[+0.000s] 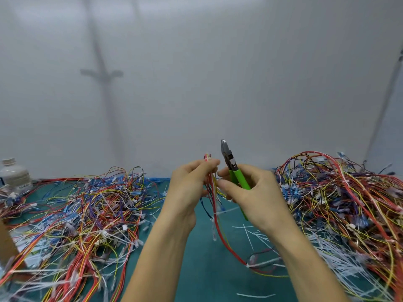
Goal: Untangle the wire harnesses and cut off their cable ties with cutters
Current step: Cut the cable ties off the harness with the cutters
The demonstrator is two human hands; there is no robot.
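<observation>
Nearest: two bare forearms reach in over a teal mat (196,275), flat and matte.

Loose on the mat, right of centre: cut cable ties (259,236), thin white plastic strips, too many and too overlapped to count.

Held up between the heaps, clear of the mat: one wire harness (216,223), a thin bundle of red, yellow and dark blue wires. It hangs down and its tail trails onto the mat. One white cable tie (220,212) is bound round it just below the hands.

Left hand (192,186): fingers curled, thumb and fingertips pinching the harness near its top end.

Right hand (259,195): fingers curled round the handles of one pair of cutters (234,168), forefinger and thumb tips just beside the wires. Handles bright green and smooth, head grey metal, pointed nose up, blades look closed.

Two heaps of harnesses, one on each side. Left heap (87,214) is spread low and wide. Right heap (340,201) is mounded higher. Both are a tangle of red, yellow, blue, purple and white wire, pale connectors and white ties.

Far left: one clear bottle (13,173) with a white cap. Dark print on its label, too blurred to read. A brown cardboard edge (6,243) shows at the frame's side.

Behind: a plain pale wall (218,73), smooth.
</observation>
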